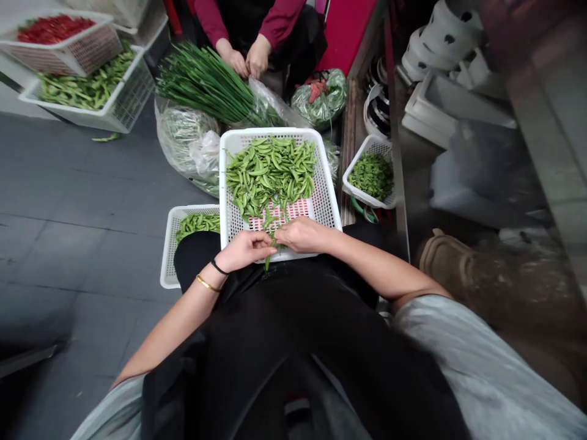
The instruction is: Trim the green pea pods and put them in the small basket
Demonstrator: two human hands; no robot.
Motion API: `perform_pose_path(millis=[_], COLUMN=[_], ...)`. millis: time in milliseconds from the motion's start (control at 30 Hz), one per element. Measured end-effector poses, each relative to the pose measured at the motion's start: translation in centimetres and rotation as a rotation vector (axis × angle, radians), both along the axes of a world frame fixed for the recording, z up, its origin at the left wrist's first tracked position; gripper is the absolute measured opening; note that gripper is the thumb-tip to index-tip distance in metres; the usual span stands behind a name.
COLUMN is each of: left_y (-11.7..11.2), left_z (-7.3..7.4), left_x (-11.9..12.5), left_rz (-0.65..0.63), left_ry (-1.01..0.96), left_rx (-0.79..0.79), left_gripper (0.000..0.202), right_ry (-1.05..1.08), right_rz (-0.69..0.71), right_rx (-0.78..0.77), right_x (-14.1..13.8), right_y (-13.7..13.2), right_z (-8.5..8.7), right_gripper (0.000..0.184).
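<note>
A white perforated basket (327, 194) rests on my lap, holding a heap of green pea pods (270, 168). Over its near rim my two hands meet. My left hand (247, 249), with a black band and a gold bracelet at the wrist, pinches a pea pod (267, 263) whose end points down past the fingers. Close beside it, my right hand (300, 234) has its fingertips pinched together at the same pod, partly hidden. A few pods lie just beyond the fingertips, apart from the main heap.
A second white basket (169, 256) with pods stands by my left knee. Opposite, a person's hands (247, 60) work at long green stalks (206, 82). Stacked baskets (132, 91) stand at far left; a small basket of greens (389, 146) is beside the metal shelf at right.
</note>
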State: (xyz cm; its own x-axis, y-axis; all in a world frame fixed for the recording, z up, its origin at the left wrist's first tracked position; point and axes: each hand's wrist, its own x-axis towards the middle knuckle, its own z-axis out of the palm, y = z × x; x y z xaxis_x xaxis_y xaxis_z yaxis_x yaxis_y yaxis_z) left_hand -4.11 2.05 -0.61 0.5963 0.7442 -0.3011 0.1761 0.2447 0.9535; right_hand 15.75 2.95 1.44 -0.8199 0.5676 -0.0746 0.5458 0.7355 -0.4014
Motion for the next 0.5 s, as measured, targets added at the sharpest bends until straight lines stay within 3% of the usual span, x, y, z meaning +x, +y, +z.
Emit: perform_pose_path(millis=[100,167,233,267,333,433,500], left_y=[0.0,0.1,0.3,0.5,0.9,1.4,1.5], left_z=[1.0,0.9,0.3,-0.2,-1.0,-1.6,-1.6], left_x=[0.1,-0.1,-0.6,-0.9,-1.5,-1.8,-1.4], left_rz=[0.017,0.211,0.499,0.635,0.790,0.744,0.634], left_ry=[0.034,-0.039,-0.141,-0.188,-0.274,-0.427,-0.519], left_rx=[0.291,0.320,0.278,0.250,0.170,-0.054,-0.234], left_gripper=[0.019,0.017,0.020,0.021,0.018,0.012,0.013], right_ry=[0.306,0.535,0.591,0.522,0.175,-0.370,-0.457], right_rz=[-0.068,-0.247,-0.400,-0.424,-0.384,-0.377,-0.479], right_rx=[-0.288,-0.468,-0.590,-0.627,-0.661,-0.485,-0.334], right_x=[0.1,1.0,2.8,3.8,5.7,6.2,4.5], right_y=[0.4,1.0,1.8,2.4,3.5,5.5,6.8], right_z=[-0.3,-0.8,-1.4,-1.7,-2.4,-3.8,-5.3], right_gripper=[0.028,0.032,0.037,0.038,0.036,0.034,0.038])
